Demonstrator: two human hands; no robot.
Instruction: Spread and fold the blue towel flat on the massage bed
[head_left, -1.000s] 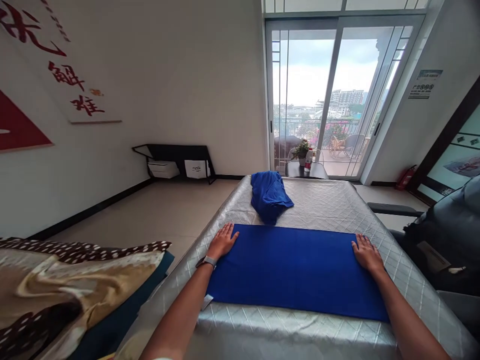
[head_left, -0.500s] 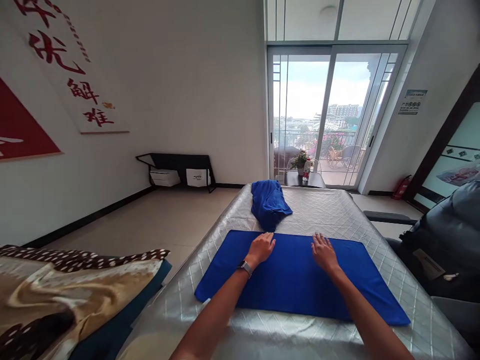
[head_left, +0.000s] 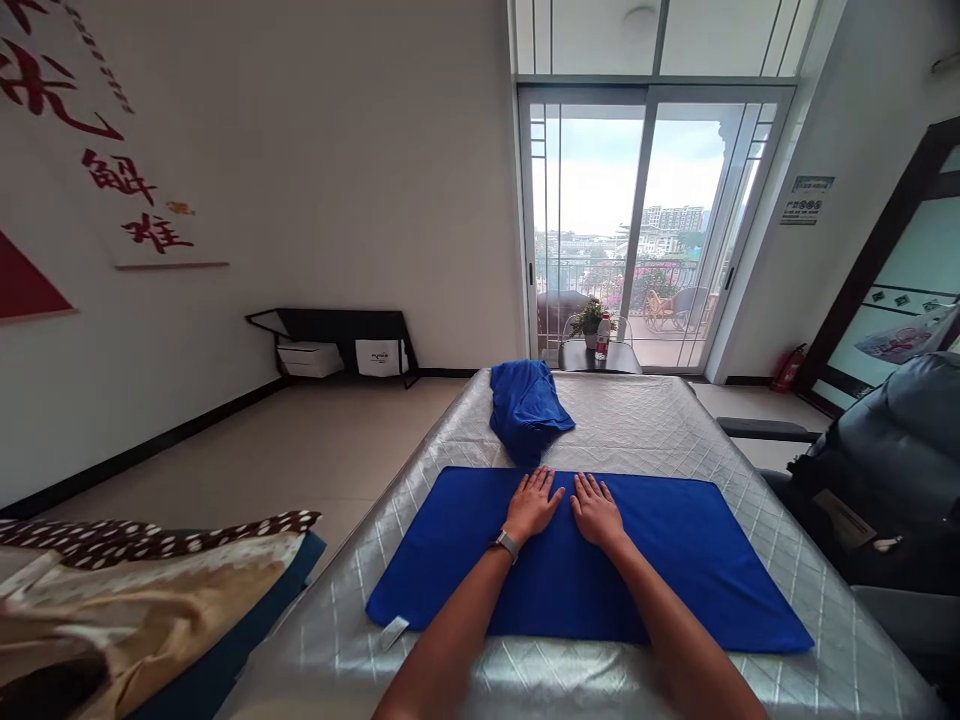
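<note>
A blue rectangular cloth (head_left: 690,560) lies spread out flat across a silver quilted cover (head_left: 630,410). My left hand (head_left: 533,502), with a watch (head_left: 507,543) on its wrist, rests palm down near the cloth's far edge, fingers stretched out. Close beside it on the right, my right hand (head_left: 598,509) also lies flat on the cloth with its fingers extended. Neither hand holds anything. Just beyond my left hand is a crumpled blue cloth (head_left: 529,408). A small white tag (head_left: 394,632) sticks out at the near left corner of the flat cloth.
At the left is a patterned blanket (head_left: 165,590). A dark bag (head_left: 892,460) stands at the right. Beyond the far end, a small table (head_left: 577,358) holds a plant (head_left: 591,325) and a bottle (head_left: 603,338). A black rack (head_left: 330,325) stands against the wall.
My right hand has moved left across the cloth, and my left hand slightly right, so they are now close together. The view has shifted a little to the right.
</note>
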